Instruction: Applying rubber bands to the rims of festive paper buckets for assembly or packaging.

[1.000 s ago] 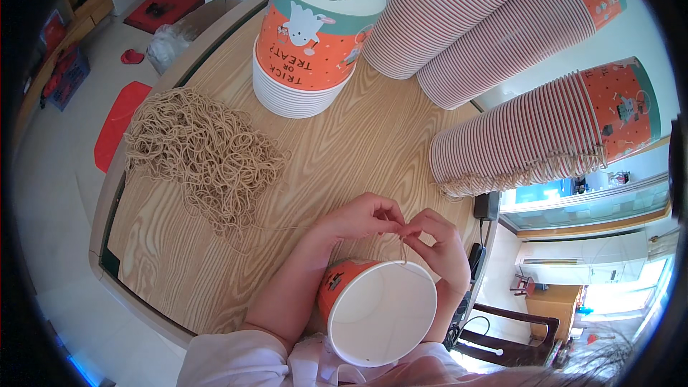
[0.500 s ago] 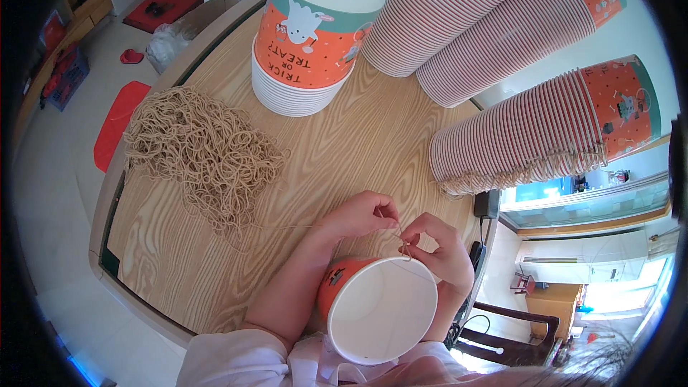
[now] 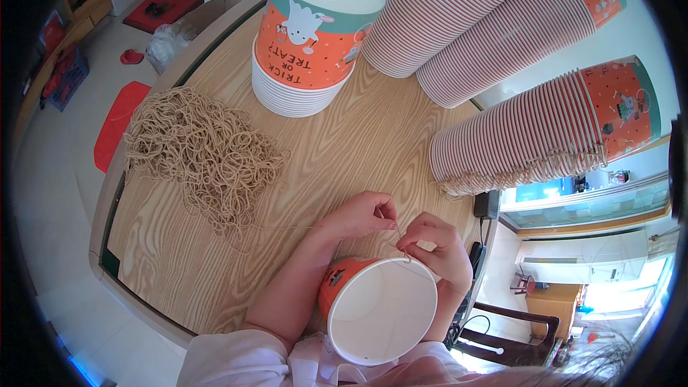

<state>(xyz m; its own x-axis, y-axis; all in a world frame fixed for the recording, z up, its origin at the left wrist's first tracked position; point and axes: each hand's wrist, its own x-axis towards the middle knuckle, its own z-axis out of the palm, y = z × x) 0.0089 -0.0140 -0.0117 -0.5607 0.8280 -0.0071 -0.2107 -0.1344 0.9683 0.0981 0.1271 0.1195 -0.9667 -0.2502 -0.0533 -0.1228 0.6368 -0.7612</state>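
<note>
An orange paper bucket with a white inside lies tilted against my body, its mouth facing up toward me. At its far rim a thin tan string passes over the edge. My left hand pinches the string just beyond the rim. Close beside it, my right hand pinches the string near the rim, with thumb and forefinger pressed together. A strand runs from under my left wrist to a loose heap of tan string on the left of the table.
Upside-down orange buckets stand stacked at the back. Long nested stacks of buckets lean at the far right; a nearer stack has string knots along its side. A black adapter sits by the right edge of the wooden table.
My right hand has shifted slightly down and left toward the rim, its fingertips now closer to it. The bucket and my left hand stay almost in place.
</note>
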